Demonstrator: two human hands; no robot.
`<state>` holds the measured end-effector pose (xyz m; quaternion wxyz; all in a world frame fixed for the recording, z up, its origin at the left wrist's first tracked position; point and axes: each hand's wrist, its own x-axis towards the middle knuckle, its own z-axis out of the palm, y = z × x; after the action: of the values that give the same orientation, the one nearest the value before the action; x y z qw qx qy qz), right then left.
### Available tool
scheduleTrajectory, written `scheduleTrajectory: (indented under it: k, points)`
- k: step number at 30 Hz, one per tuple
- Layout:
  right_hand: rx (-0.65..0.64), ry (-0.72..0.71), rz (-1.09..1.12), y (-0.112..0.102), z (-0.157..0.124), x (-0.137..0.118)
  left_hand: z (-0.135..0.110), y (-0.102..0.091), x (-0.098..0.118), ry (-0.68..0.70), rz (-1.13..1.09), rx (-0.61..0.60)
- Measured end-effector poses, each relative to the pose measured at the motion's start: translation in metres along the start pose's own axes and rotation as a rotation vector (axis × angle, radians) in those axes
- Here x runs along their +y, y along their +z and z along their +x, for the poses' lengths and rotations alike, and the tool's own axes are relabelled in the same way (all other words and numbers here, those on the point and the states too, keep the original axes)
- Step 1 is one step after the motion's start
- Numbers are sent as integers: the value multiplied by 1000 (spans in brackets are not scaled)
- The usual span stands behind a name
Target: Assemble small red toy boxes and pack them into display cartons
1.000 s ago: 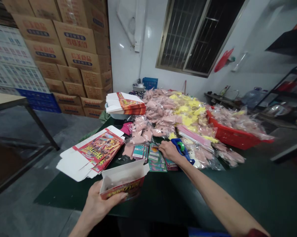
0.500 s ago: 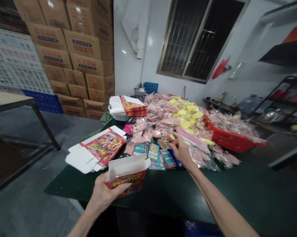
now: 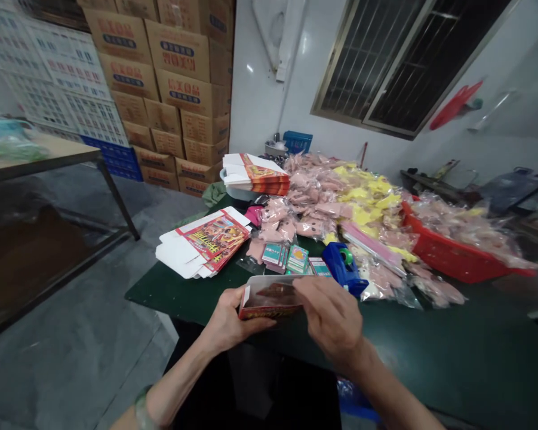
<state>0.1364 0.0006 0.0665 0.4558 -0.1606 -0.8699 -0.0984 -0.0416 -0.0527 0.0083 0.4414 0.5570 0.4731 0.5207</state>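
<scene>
A green-topped table [image 3: 439,343] is filling most of this room, and an open red box [image 3: 269,310] is hanging near its front edge, so everything here is going by that box. Way off to its left, behind, brown cartons [image 3: 183,89] are standing stacked up against the wall. Closer on its left, a pile of flat printed boxes [image 3: 210,245] is lying on the table. Right at the box's left end, the left hand [image 3: 226,319] is gripping it, thumb pressing along the near side. The box is showing its open mouth, and something brownish is sitting inside, too blurry to name. Just beyond it, little stacks of cards [image 3: 298,260] are lying in a row. At its right end the right hand [image 3: 334,313] is bending its fingers over the opening; can't tell if they're pinching anything. Just past that, to the box's right, a blue tape dispenser [image 3: 335,260] is sitting, with bagged pink and yellow plush pieces [image 3: 316,179] heaping up behind, and a red basket [image 3: 457,257] holding more bags is resting far right of the box.
</scene>
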Motion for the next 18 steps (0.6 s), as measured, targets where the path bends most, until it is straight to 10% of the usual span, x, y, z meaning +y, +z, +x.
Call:
scheduleTrajectory:
  k: [8, 14, 18]
  points:
    - [-260, 248, -73, 15, 0, -33, 1, -1, -11, 144, 104, 164]
    - [297, 685, 104, 21, -38, -24, 2, 7, -30, 486, 147, 495]
    - [322, 957, 558, 45, -47, -19, 13, 4, -28, 707, 363, 492]
